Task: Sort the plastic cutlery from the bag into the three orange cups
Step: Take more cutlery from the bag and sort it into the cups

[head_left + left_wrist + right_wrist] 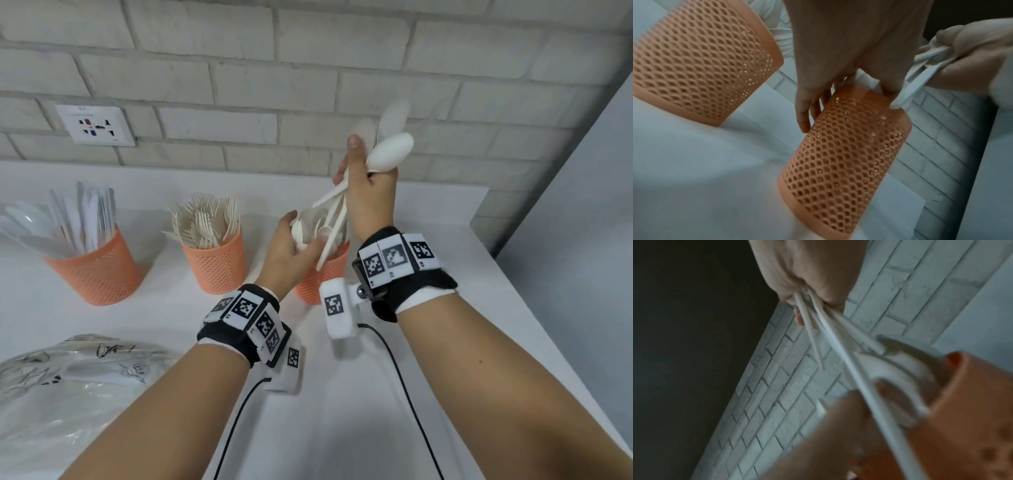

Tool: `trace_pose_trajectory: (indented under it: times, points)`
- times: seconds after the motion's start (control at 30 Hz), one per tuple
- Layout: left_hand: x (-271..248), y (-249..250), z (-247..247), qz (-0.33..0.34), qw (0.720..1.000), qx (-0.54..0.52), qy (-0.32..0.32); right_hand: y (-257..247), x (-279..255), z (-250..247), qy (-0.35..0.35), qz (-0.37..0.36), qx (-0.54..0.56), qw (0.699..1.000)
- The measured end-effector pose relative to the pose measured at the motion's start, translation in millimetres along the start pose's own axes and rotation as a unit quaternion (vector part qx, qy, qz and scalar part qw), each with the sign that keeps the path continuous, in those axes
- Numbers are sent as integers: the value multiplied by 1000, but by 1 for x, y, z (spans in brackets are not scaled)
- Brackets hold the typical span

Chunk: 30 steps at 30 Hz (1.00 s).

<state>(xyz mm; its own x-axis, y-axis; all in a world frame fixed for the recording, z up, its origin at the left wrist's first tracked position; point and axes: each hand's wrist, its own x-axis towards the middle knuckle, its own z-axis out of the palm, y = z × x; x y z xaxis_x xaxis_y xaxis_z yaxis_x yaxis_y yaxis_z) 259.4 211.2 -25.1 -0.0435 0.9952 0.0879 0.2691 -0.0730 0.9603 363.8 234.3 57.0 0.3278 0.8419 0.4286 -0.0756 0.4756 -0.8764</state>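
- Nearest, the crumpled bag [68,383] lies on the counter [342,411], lower left.
- Left hand [287,253] curls over the spoons at the right orange cup's [313,281] rim, steadying them.
- Right hand [368,192] clutches a bunch of spoons [390,152] above it, handles down.
- Spoon step underway; next, lower the handles inside the rim, then release.
- Beyond: fork cup [215,263], knife cup [96,270].

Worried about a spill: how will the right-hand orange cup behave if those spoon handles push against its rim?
Likely tips easily: the cup is tall, narrow mesh, probably light. The left hand at its rim should steady it. Spoons look light.
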Motion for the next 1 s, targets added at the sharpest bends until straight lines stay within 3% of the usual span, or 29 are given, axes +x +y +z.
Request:
trace_pose_trajectory:
  times: [0.23,0.37,0.47,0.63,0.73,0.87,1.0]
  points:
    - [3,-8,2,31,999,-12,7,-14,12,-2,51,-40,56,996]
    - [2,-8,0,5,999,-36,-10,0,-3,2,5,-28,9,1000]
    - [-2,-8,-2,28,999,-43,-14,14,-19,1,-69,19,-24,997]
    - [-2,-14,-1,64,998,-10,-17,15,-14,-6,-150,173,-30,973]
    - [-1,-12,0,69,997,-20,-17,13,-9,-8,-161,224,-23,961]
    - [-4,-4,1,119,993,-6,-3,3,-4,-8,-129,146,86,977]
    - [-6,0,1,145,988,45,-4,-6,-5,-8,-162,68,1,984]
